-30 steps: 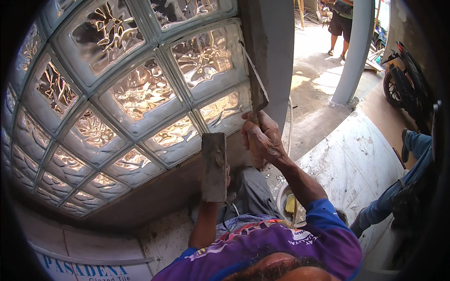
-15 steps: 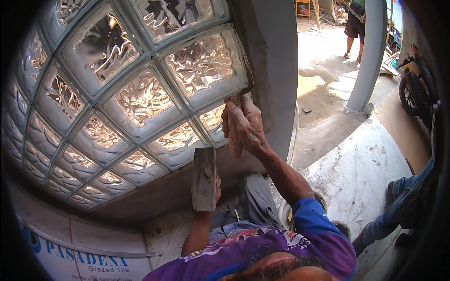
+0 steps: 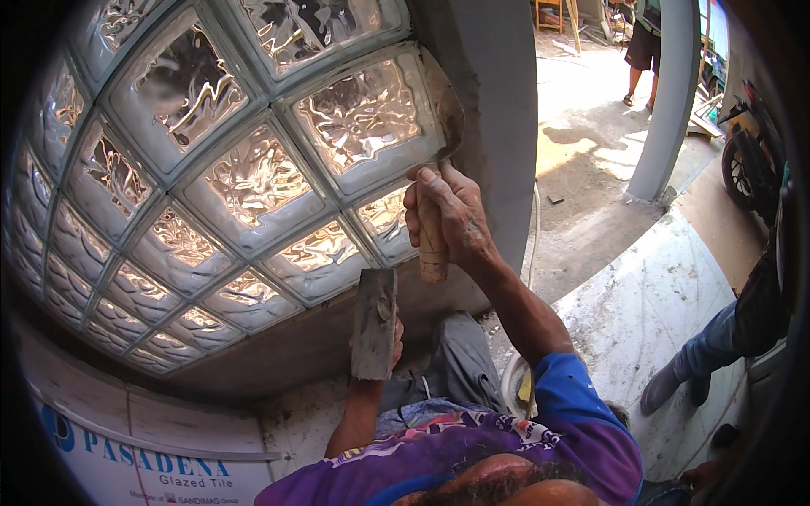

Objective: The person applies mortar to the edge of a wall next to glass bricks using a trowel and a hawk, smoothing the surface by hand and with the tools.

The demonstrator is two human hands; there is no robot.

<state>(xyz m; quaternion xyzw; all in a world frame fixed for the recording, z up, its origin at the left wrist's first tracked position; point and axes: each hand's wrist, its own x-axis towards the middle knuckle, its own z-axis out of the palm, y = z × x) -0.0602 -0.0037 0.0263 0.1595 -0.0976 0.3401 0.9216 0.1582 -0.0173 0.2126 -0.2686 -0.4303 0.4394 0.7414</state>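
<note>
My right hand (image 3: 453,211) grips a trowel by its wooden handle (image 3: 433,249), thumb along the top. The trowel's blade (image 3: 447,105) points up and lies against the right edge of a glass block (image 3: 363,114), beside a strip of grey mortar (image 3: 464,59). Lower down, my left hand (image 3: 397,341) holds a short grey board (image 3: 374,325) upright, its face smeared with mortar. Most of that hand is hidden behind the board. The board stays apart from the glass block wall (image 3: 253,185).
A grey wall edge (image 3: 510,118) borders the blocks. On the right lie a dusty white sheet (image 3: 650,295) and a co-worker's legs (image 3: 709,346). Farther off are a pillar (image 3: 666,110), a motorcycle (image 3: 742,169) and another person (image 3: 644,51). A white banner (image 3: 152,472) is at lower left.
My right hand has turned the trowel, so more of its blade and handle shows. The board has shifted slightly right. At the right, the co-worker's legs have moved.
</note>
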